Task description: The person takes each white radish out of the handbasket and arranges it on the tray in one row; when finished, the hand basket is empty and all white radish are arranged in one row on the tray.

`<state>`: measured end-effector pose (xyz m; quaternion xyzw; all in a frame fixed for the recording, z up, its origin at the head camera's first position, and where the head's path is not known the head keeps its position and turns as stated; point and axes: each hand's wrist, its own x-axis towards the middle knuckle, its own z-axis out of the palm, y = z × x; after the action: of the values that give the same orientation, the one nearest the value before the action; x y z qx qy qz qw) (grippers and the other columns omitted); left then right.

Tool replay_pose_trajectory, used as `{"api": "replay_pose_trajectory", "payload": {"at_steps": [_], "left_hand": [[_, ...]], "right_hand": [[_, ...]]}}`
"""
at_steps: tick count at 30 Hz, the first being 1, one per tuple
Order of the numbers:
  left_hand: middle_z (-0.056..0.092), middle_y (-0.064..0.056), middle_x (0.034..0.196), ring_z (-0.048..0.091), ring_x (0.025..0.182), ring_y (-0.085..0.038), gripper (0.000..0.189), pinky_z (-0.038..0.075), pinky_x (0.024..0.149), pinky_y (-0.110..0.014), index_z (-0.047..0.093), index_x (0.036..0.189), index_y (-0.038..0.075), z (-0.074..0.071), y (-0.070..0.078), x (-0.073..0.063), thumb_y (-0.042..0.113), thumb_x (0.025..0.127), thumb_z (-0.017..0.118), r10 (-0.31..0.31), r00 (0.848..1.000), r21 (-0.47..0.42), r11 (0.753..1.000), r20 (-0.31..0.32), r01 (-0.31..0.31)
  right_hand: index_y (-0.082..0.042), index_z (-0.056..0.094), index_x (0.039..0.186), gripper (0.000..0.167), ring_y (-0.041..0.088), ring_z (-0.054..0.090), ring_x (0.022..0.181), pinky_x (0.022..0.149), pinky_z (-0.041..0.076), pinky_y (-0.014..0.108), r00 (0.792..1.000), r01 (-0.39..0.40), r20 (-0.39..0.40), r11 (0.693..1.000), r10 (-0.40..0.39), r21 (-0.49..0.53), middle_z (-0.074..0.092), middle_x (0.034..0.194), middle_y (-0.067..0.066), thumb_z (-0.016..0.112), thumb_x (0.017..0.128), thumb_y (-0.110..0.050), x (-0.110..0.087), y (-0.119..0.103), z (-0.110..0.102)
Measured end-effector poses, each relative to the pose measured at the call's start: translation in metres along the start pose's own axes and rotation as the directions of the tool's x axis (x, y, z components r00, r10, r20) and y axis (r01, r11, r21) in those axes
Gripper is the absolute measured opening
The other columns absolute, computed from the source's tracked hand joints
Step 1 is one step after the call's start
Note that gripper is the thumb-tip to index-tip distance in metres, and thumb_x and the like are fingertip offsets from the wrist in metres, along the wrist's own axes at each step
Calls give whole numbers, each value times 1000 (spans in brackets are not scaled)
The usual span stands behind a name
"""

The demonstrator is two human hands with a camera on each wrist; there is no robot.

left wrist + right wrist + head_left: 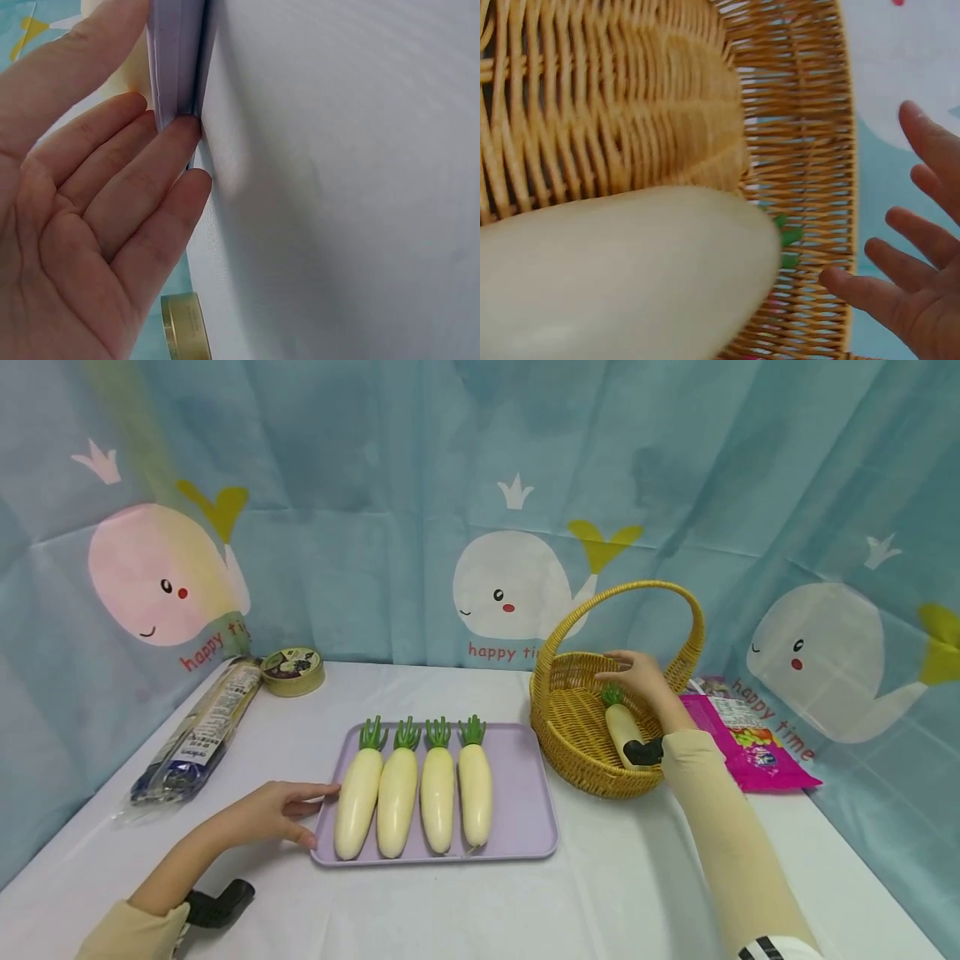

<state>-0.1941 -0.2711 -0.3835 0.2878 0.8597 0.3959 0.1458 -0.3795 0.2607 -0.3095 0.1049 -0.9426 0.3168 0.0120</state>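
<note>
Several white radishes with green tops lie side by side on a lilac tray. My left hand is at the tray's left edge, its fingertips touching the rim in the left wrist view. One more white radish rests inside a wicker basket with a tall handle. Above that radish's leafy end, my right hand reaches into the basket with fingers spread and holds nothing. The right wrist view has this radish large in front, apart from the fingers.
A round tin stands at the back left, beside a long clear plastic package. To the right of the basket lies a bright pink bag. A blue curtain with whale prints hangs behind the white table.
</note>
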Motion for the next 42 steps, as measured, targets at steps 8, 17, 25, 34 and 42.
{"api": "replay_pose_trajectory", "payload": {"at_steps": [8, 17, 25, 34, 42], "left_hand": [[38, -33, 126, 50, 105, -39, 76, 46, 85, -37, 41, 126, -13, -2, 4, 3, 25, 69, 74, 12, 1000, 38, 999, -5, -12], [38, -33, 126, 50, 104, -40, 75, 46, 85, -39, 41, 125, -14, -2, 3, 2, 24, 69, 74, -3, 1000, 31, 1000, -6, 3], [38, -34, 126, 49, 105, -41, 76, 46, 85, -38, 41, 126, -14, 1, 0, 1, 24, 69, 74, -9, 1000, 7, 1000, -4, 9], [39, -32, 127, 49, 105, -40, 76, 47, 85, -37, 42, 126, -13, 1, 4, -1, 26, 69, 74, -26, 1000, 15, 1000, -12, 27], [38, -33, 126, 49, 105, -39, 76, 46, 85, -36, 41, 126, -13, 1, 2, 1, 25, 69, 74, -7, 1000, 13, 1000, -11, 7]], "right_hand": [[-3, 37, 136, 65, 46, 36, 113, 87, 37, 57, 997, -46, 54, 992, 53, -114, 29, 137, 26, 65, 83, -30, -5, 10, 7], [2, 31, 137, 69, 39, 49, 98, 70, 50, 44, 960, -141, 231, 985, 160, -97, 28, 135, 29, 64, 84, -26, -7, 15, 9], [3, 30, 137, 71, 38, 48, 102, 74, 50, 43, 925, -175, 325, 980, 195, -90, 25, 135, 30, 67, 82, -23, -7, 19, 16], [-1, 31, 138, 70, 30, 52, 83, 61, 52, 34, 904, -235, 344, 967, 254, -96, 2, 145, 23, 67, 80, -17, -7, 18, 19], [-1, 39, 134, 67, 30, 53, 86, 62, 52, 33, 912, -226, 319, 964, 259, -136, 16, 141, 26, 70, 77, -20, -5, 21, 19]]}}
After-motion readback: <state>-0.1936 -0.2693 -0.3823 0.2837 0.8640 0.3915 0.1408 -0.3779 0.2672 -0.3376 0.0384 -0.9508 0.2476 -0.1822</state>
